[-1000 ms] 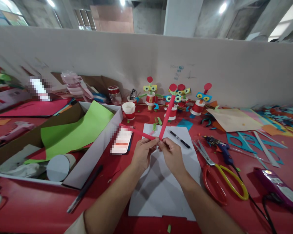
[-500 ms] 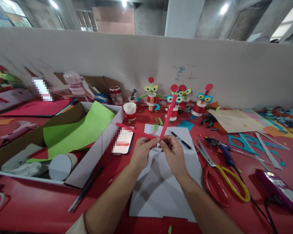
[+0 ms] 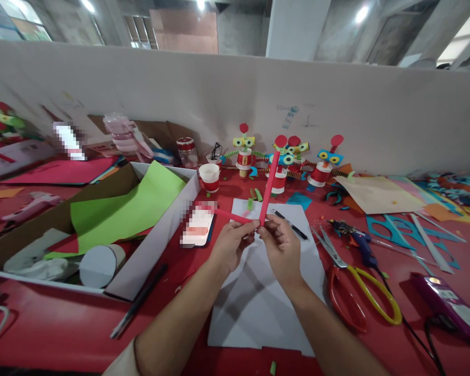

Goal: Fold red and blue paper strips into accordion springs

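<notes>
My left hand and my right hand pinch red paper strips where they meet, above the white paper sheet. One red arm of the strips rises from my fingertips; the other points left over the phone. Whether these are two strips or one folded strip, my fingers hide. A black pen lies on the sheet just beyond my right hand. Small green folded paper springs sit at the sheet's far edge.
Left stands a box with green paper. Behind are a paper cup and several paper-cup robots. To the right lie scissors, a glue gun and a purple device.
The upright red strip has tilted slightly left and stands a little straighter. Both hands keep their pinch at almost the same place.
</notes>
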{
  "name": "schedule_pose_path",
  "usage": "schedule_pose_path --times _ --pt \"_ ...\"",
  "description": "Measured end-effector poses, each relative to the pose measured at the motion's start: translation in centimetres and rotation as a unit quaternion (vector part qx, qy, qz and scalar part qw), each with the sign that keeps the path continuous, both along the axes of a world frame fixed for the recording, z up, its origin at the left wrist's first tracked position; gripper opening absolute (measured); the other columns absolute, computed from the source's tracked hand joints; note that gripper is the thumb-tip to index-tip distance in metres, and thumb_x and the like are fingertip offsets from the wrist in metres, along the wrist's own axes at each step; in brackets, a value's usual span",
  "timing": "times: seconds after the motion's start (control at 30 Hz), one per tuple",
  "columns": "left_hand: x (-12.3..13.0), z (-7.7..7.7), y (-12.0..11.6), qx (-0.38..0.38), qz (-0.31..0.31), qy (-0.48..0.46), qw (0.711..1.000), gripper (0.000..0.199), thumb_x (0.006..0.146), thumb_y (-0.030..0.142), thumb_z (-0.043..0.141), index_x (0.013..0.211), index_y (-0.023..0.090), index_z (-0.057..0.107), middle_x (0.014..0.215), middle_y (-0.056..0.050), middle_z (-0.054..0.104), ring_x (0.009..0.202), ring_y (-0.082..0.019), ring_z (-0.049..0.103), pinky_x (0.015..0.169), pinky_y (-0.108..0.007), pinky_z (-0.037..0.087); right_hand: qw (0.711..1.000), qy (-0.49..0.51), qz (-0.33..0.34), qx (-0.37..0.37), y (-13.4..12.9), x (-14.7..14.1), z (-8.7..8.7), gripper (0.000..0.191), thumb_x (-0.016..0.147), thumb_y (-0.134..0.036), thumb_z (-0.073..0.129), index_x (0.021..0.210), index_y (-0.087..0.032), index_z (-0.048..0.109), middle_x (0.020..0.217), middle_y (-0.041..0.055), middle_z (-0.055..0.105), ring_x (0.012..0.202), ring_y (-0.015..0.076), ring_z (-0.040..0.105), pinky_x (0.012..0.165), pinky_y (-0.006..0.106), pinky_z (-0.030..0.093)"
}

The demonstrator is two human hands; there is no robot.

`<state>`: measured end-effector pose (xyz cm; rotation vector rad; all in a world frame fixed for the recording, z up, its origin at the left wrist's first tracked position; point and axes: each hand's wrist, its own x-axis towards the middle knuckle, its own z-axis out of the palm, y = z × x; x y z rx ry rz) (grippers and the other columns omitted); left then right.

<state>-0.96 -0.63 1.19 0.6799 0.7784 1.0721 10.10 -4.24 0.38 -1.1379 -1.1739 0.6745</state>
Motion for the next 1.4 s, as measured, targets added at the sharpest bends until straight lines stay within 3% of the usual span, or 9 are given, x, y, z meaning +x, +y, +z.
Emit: schedule_pose_path --times 0.2,0.33,0.47,0.63,0.9,1.07,1.4 --pt "0.0 0.6 -0.3 0.125 0.022 0.094 0.987 0.016 0.066 0.030 0.074 0.059 0.016 0.069 0.053 0.002 0.056 0.056 -0.010 0.044 0.059 -0.026 0.036 1.000 0.009 0.001 -0.015 0.0 0.0 0.2 0.007 0.081 -0.027 0.062 0.081 -0.020 0.062 0.071 0.0001 0.066 0.060 0.0127 0.060 0.059 0.026 0.048" --pt "0.3 1.0 -0.6 0.148 0.029 0.104 0.983 0.015 0.070 0.029 0.071 0.061 0.016 0.069 0.055 0.001 0.058 0.056 -0.011 0.048 0.059 -0.026 0.038 1.000 0.014 -0.011 -0.012 -0.1 0.0 0.1 0.008 0.080 -0.027 0.063 0.078 -0.020 0.062 0.068 -0.0008 0.064 0.059 0.0127 0.060 0.057 0.026 0.047" --pt "0.2 0.9 -0.6 0.137 0.024 0.095 0.986 0.014 0.068 0.029 0.073 0.063 0.016 0.071 0.056 0.000 0.061 0.058 -0.012 0.052 0.061 -0.026 0.041 0.999 0.039 -0.015 -0.025 0.0 -0.2 0.0 0.010 0.079 -0.028 0.064 0.077 -0.019 0.063 0.067 -0.0005 0.065 0.059 0.0134 0.061 0.058 0.026 0.048" --pt "0.0 0.7 -0.4 0.144 0.033 0.074 0.986 0.014 0.065 0.029 0.076 0.069 0.015 0.074 0.066 -0.003 0.068 0.066 -0.016 0.057 0.066 -0.028 0.045 0.993 0.099 0.037 -0.044 0.2 -0.1 -0.1 0.012 0.080 -0.031 0.064 0.079 -0.019 0.063 0.069 0.0006 0.068 0.063 0.0147 0.063 0.062 0.029 0.051" --pt "-0.1 -0.3 0.1 0.124 0.066 0.092 0.986 0.013 0.060 0.026 0.079 0.056 0.017 0.071 0.053 0.001 0.062 0.055 -0.011 0.050 0.058 -0.026 0.039 0.994 0.079 0.042 -0.063 0.3 0.1 0.3 0.013 0.079 -0.032 0.064 0.081 -0.019 0.065 0.070 0.0003 0.066 0.063 0.0136 0.062 0.061 0.027 0.051" --pt "-0.4 -0.1 0.3 0.140 0.003 0.089 0.986 0.016 0.059 0.027 0.079 0.070 0.016 0.075 0.066 -0.003 0.069 0.066 -0.015 0.058 0.067 -0.028 0.044 0.991 0.117 0.020 -0.067 0.6 0.4 0.2 0.014 0.076 -0.033 0.066 0.076 -0.018 0.064 0.063 -0.0012 0.064 0.058 0.0128 0.061 0.057 0.026 0.049" --pt "-0.4 -0.6 0.6 0.001 -0.022 0.026 0.999 0.019 0.049 0.026 0.082 0.060 0.014 0.071 0.061 -0.004 0.064 0.058 -0.011 0.054 0.057 -0.025 0.040 0.980 0.171 0.055 -0.081 1.1 0.5 -0.1 0.011 0.074 -0.029 0.066 0.074 -0.019 0.064 0.062 -0.0018 0.063 0.058 0.0112 0.058 0.057 0.024 0.046"
